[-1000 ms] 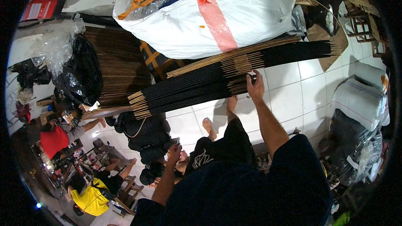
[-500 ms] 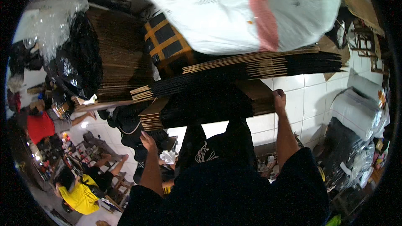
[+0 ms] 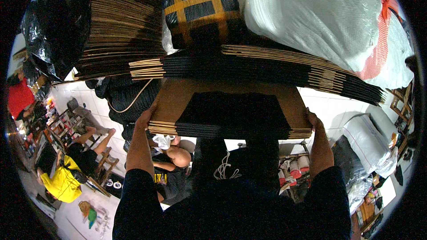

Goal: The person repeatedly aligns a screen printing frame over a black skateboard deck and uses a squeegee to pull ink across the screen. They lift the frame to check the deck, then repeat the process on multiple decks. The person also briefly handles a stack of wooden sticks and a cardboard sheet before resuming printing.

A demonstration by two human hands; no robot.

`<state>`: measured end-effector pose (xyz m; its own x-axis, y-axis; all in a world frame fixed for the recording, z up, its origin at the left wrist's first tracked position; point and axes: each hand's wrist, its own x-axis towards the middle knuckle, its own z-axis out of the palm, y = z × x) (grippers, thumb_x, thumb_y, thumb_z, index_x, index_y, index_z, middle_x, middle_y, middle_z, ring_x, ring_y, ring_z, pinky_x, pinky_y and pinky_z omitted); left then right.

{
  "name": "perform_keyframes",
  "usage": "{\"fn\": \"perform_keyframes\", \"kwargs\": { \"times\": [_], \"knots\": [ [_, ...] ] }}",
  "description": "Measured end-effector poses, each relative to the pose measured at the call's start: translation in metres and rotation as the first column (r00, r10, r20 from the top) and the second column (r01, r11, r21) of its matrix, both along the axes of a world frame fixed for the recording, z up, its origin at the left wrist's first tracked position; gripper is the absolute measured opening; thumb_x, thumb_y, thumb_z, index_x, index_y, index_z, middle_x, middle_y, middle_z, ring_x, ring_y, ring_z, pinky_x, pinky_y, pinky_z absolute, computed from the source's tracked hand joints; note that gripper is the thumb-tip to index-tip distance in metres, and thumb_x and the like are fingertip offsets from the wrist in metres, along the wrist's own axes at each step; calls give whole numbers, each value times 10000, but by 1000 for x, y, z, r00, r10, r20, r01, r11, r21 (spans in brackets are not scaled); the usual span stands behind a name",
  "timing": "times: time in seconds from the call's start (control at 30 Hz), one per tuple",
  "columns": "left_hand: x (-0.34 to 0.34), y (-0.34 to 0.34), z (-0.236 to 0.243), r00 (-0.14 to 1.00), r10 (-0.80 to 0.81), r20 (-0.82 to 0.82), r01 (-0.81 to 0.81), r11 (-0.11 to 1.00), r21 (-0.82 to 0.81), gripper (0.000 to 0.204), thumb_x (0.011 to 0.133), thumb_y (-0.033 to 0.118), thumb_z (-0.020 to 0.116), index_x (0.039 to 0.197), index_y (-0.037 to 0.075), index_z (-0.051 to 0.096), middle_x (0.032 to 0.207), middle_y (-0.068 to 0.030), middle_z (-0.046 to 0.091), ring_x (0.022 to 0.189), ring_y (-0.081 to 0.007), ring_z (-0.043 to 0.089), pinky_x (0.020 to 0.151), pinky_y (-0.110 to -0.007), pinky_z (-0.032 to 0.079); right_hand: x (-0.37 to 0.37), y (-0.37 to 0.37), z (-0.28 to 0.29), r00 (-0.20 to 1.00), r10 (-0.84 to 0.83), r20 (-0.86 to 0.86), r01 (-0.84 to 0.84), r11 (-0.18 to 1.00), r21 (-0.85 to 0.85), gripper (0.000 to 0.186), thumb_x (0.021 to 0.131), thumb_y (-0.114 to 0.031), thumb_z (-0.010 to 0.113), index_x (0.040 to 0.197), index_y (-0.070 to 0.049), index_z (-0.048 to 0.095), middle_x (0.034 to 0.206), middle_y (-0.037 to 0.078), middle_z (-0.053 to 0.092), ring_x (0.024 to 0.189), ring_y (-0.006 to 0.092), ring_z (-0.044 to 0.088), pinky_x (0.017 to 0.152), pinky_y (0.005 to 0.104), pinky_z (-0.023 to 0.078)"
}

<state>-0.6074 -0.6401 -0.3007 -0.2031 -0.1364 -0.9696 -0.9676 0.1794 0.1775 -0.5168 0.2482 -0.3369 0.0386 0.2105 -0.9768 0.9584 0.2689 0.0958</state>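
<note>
Over white tiles (image 3: 319, 103), left hand (image 3: 144, 118) and right hand (image 3: 313, 119) seemingly clasp a board stack (image 3: 231, 111) by its ends.

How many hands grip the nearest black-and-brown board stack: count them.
2: the left hand at the left edge of the board stack, the right hand at its right edge. Each is partly hidden.

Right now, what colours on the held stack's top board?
Top board: brown ends, black middle; shows best in head view.

Left grip (image 3: 144, 118), right grip (image 3: 313, 119) level, forearms (image 3: 321, 152) wide apart.
</note>
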Motion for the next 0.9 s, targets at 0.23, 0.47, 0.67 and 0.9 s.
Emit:
{"fn": "perform_keyframes", "kwargs": {
  "times": [0.23,0.47,0.67,0.9],
  "knots": [
    [-32,-3,-22,934,93,346,-139,984,109,584,1054,445,485,1420,-9,514,1345,-227,657,1209,-340,667,997,-544,554,14,-8,-15,882,390,-266,-371,921,121,725,1094,-573,280,1423,10,558,1335,260,649,1205,383,643,1030,468,504],
    [-41,-49,-50,664,-738,117,739,624,-254,515,1011,361,494,1360,-10,572,1326,-237,663,1191,-366,667,999,-537,542,110,-26,-16,772,562,-298,-469,820,329,459,1118,-415,352,1033,-68,640,884,133,665,873,285,658,808,393,517],
    [-107,-88,-25,227,-960,166,953,183,-242,465,974,289,501,1308,-11,621,1310,-245,669,1176,-389,668,1000,-532,530,276,-120,69,735,671,-93,-584,698,414,314,1085,-315,431,993,-106,646,700,54,627,673,198,599,639,343,509],
    [-182,-63,-7,-262,-943,206,925,-306,-225,420,930,204,509,1247,-13,678,1291,-255,675,1159,-415,668,1002,-526,517,478,-307,112,941,323,-101,-255,872,417,335,1046,-276,457,951,-37,671,721,121,680,626,255,653,600,403,537]
  ]
}}
